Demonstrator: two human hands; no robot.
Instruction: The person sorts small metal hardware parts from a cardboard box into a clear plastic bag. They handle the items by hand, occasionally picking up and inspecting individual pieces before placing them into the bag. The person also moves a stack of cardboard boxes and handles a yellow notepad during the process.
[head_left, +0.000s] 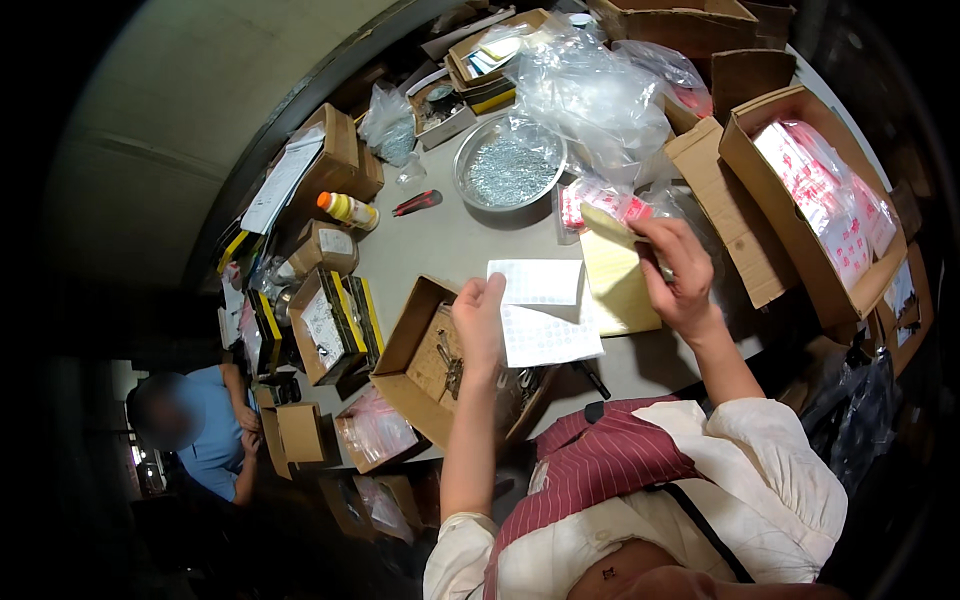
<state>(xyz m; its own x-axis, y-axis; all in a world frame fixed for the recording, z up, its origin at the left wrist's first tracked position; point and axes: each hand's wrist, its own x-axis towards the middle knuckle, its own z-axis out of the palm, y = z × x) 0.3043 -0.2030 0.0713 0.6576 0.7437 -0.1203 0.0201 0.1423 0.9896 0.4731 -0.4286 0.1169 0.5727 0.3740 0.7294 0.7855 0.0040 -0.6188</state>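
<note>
My left hand (480, 318) is closed on the left edge of white label sheets (548, 338), which carry rows of small round marks. A shorter white piece lies over a larger one. At their right my right hand (682, 272) pinches the upper part of a yellow paper sheet (617, 292), whose top edge curls up. Beneath my left forearm stands an open cardboard box (408, 350) with small metal parts in it. Beyond the sheets sit a metal bowl (470, 195) of small shiny metal pieces and a bag with red print (600, 200).
A red and black knife-like tool (417, 203) and a yellow bottle with an orange cap (347, 210) lie on the left. A large carton (752, 120) of red-printed bags stands at right. Clear plastic bags (590, 90) pile up at the back. A person in blue (205, 425) sits far left.
</note>
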